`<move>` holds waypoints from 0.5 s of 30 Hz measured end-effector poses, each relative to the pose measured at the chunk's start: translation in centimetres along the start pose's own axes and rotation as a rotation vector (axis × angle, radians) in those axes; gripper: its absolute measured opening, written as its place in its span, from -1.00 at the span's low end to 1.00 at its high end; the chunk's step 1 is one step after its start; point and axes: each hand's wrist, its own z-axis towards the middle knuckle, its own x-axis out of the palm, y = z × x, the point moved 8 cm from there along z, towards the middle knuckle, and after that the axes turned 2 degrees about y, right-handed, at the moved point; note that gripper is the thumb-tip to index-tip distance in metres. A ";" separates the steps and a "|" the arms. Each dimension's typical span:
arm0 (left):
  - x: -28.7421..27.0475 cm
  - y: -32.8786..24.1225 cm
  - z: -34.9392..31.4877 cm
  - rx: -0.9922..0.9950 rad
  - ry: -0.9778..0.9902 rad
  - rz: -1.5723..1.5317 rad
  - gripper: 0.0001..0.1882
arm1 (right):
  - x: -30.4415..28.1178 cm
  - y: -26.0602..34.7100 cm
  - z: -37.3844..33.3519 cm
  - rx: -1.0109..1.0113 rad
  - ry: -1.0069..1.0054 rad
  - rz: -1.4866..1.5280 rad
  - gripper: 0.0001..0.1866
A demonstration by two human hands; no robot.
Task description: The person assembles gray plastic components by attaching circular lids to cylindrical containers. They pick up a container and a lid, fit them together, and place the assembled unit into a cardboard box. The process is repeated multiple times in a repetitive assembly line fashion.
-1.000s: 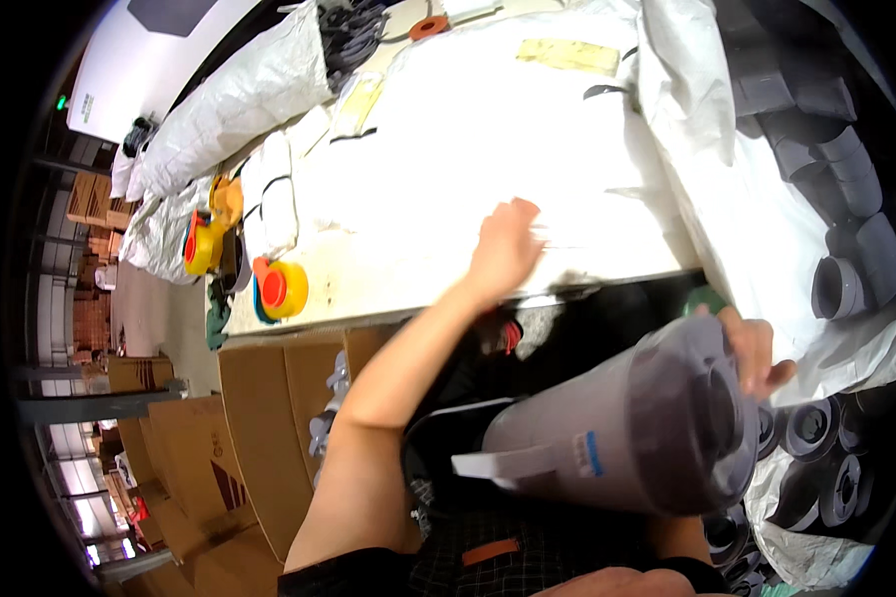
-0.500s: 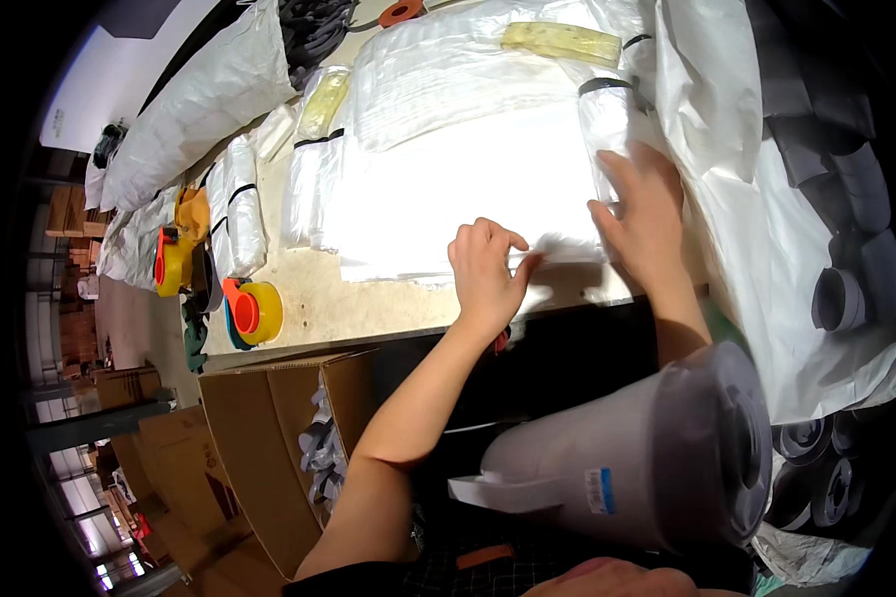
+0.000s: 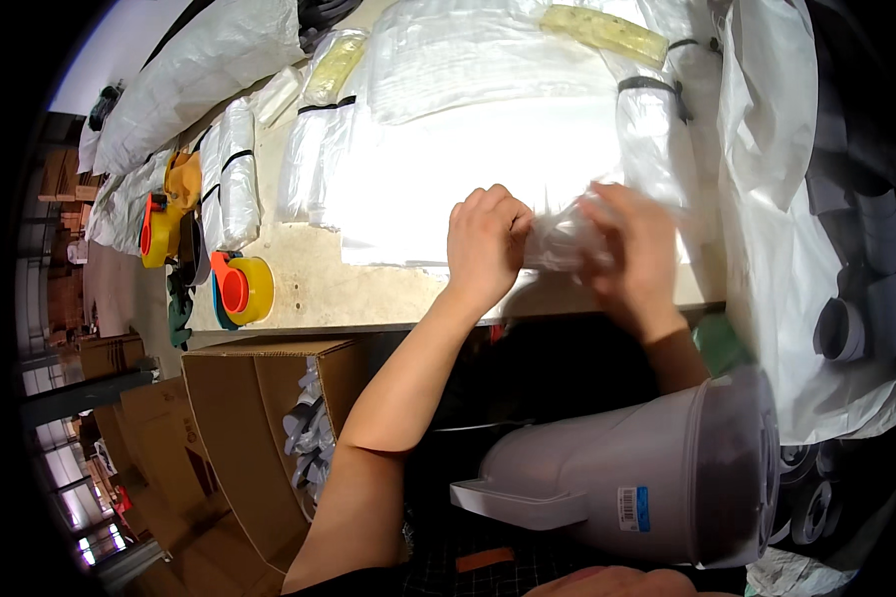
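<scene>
At the front edge of the table, my left hand point(image 3: 485, 239) is closed in a pinch on a clear plastic bag point(image 3: 562, 242), crumpled and blurred. My right hand point(image 3: 635, 261) is at the bag's other side, its fingers smeared by motion. Behind both hands lies a stack of white plastic bags point(image 3: 448, 164), glaring under strong light. A translucent grey pitcher point(image 3: 567, 458) with a lid and handle lies on its side near my body, below my right forearm. Its sticker is blue and white.
Tape dispensers, one yellow and red point(image 3: 244, 289), sit at the table's left. Banded plastic bundles point(image 3: 314, 164) flank the stack. An open cardboard box point(image 3: 219, 398) with wrapped grey parts stands lower left. A large white sack point(image 3: 767, 199) hangs at right beside grey pieces point(image 3: 841, 328).
My left hand has closed on the clear bag, which now stretches between the hands. My right hand has moved down and inward from the bundle. The view has shifted slightly.
</scene>
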 end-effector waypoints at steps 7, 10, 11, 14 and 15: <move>-0.8 0.0 -0.5 -0.046 -0.048 -0.076 -0.84 | 2.0 -0.3 -3.3 0.136 0.272 0.048 -0.52; -0.5 0.3 -0.9 -0.093 -0.029 -0.109 -0.87 | 1.6 -0.7 -3.3 0.122 0.230 0.024 -0.50; 0.0 0.7 -0.7 -0.125 0.051 -0.111 -0.87 | 0.9 -0.4 -3.1 0.084 0.145 0.024 -0.49; -0.9 0.6 1.0 -0.155 0.095 -0.181 -0.83 | 0.8 0.3 -2.5 0.050 0.139 0.066 -0.47; -2.1 1.2 1.2 -0.316 -0.031 -0.431 -0.80 | 1.5 0.7 -2.5 0.030 0.233 0.076 -0.47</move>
